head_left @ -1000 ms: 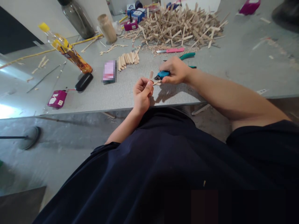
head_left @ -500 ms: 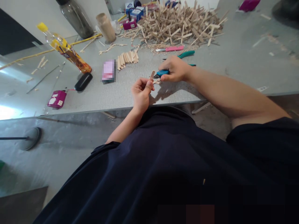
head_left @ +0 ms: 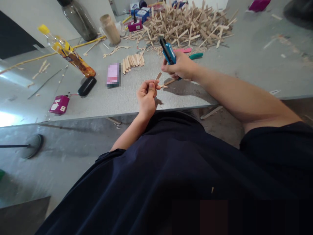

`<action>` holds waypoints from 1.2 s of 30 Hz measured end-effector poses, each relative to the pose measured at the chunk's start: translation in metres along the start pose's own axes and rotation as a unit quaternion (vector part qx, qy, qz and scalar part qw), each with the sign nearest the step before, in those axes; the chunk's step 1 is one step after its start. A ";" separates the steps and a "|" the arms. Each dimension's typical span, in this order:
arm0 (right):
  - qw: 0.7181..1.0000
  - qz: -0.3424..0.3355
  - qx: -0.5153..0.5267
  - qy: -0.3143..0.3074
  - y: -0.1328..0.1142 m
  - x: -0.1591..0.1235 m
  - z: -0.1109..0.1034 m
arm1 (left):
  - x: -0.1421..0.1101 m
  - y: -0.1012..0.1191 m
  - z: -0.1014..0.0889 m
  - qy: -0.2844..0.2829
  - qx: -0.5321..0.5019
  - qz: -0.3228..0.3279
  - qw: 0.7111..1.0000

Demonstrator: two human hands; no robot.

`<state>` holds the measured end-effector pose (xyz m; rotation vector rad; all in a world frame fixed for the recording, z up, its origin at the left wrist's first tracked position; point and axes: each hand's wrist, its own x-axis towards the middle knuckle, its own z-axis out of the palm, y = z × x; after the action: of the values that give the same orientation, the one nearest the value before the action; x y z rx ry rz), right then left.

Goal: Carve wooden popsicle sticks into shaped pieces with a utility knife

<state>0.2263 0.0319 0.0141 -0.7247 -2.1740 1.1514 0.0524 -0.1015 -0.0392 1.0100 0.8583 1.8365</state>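
My left hand (head_left: 147, 98) is closed near the table's front edge, pinching a small wooden craft stick (head_left: 158, 77) between thumb and fingers. The stick's rounded end points up and away from me. My right hand (head_left: 183, 67) grips a blue and black utility knife (head_left: 169, 53), raised to the right of the left hand with its black end pointing away. Another wooden stick (head_left: 170, 81) lies below the right hand, close to the left fingertips. Beyond the right hand are a green-handled tool (head_left: 196, 55) and a pink-handled knife (head_left: 186, 50), both partly hidden.
A large heap of joined sticks (head_left: 188, 27) fills the back. A row of short sticks (head_left: 133, 62) lies left of centre, beside a blurred pink pack (head_left: 113, 75). Further left are a yellow-capped bottle (head_left: 70, 54), a black case (head_left: 87, 86) and a purple box (head_left: 59, 103).
My right hand has lifted away from the left hand and turned, so the blue knife now points up and away. My left hand has shifted slightly left, still pinching the stick.
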 end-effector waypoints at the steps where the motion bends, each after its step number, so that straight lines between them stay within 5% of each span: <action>1: 0.999 0.012 0.024 -0.021 -0.002 -0.001 0.003 | 0.000 0.001 0.001 0.004 -0.001 -0.012 1.000; 7: 0.979 0.027 0.149 -0.139 -0.012 -0.013 0.011 | 0.001 -0.001 0.002 0.008 -0.026 -0.039 0.999; 13: 0.960 0.016 0.236 -0.152 -0.011 -0.014 0.009 | 0.001 -0.010 -0.005 -0.030 -0.009 0.002 1.000; 23: 0.963 0.042 0.219 -0.150 -0.014 -0.016 0.010 | 0.001 -0.009 -0.005 -0.060 -0.004 0.016 0.998; 36: 0.928 0.094 0.281 -0.226 -0.019 -0.017 0.010 | 0.001 -0.012 -0.008 -0.106 0.016 0.023 0.994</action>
<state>0.2277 0.0056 0.0213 -0.4408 -1.9673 2.0958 0.0490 -0.0972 -0.0525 1.2304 0.7436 1.7209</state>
